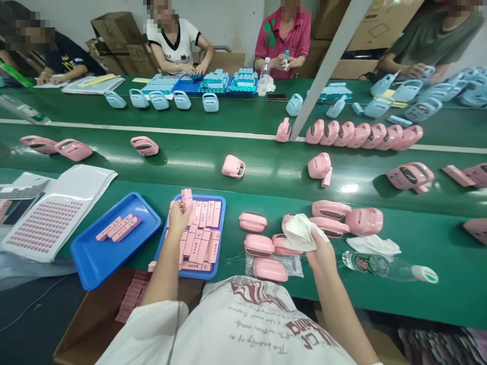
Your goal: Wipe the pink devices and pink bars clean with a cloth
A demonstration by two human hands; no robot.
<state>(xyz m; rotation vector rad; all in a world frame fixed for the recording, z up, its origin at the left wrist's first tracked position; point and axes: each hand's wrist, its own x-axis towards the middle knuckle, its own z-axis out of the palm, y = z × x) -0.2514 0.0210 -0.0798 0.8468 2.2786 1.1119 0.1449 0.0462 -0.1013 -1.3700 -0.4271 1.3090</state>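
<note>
My left hand is closed on a small pink rectangular piece, held up over the far left part of a blue tray. Rows of similar pink pieces, several with dark printed marks, fill that tray. In my right hand is a crumpled white cloth or tissue, gripped by its right side. It hangs over some rounded pink plastic housings and hides part of them. One pink housing lies on clear plastic wrap nearest my body.
Left stands a second blue tray with a few pink pieces, beside a sticker sheet. A plastic bottle lies at right. Pink housings sit along the green belt. A slanted grey post rises beyond; several co-workers sit opposite.
</note>
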